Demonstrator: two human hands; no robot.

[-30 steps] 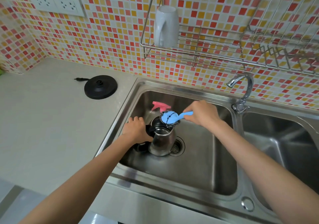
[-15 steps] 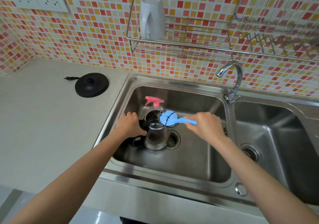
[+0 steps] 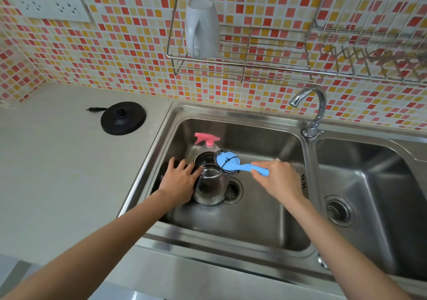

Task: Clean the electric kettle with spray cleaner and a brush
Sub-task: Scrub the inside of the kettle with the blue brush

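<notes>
the tiled wall [image 3: 115, 52] runs across the back, with a grey counter [image 3: 57, 184] filling the left side up to the sink's left rim. the steel sink [image 3: 265, 225] has two basins split by a narrow ridge. the faucet [image 3: 318, 110] stands at the back of that ridge, with its spout turned left over the back right corner of the left basin. a wire rack [image 3: 254, 52] hangs on the wall above the sink, and a white mug [image 3: 202, 29] sits upside down at its left end.

the kettle [image 3: 210, 184] stands upright with its mouth showing, in the left half of the left basin. it is near the left wall and just beside the drain [image 3: 233, 191]. bare steel floor shows in front of it and to its right, as far as the ridge. its black base [image 3: 123, 117] sits on the counter, well apart from the sink edge.

the spray bottle [image 3: 206, 139], with a pink trigger, stands just behind the kettle, near the back wall.

the left hand [image 3: 179, 180] lies on the kettle's black handle side, fingers spread and fairly straight. the right hand [image 3: 277, 179] pinches the blue handle of the brush [image 3: 228, 162]. the brush's round head is at the right rim of the kettle's mouth; whether it touches the rim cannot be told.
</notes>
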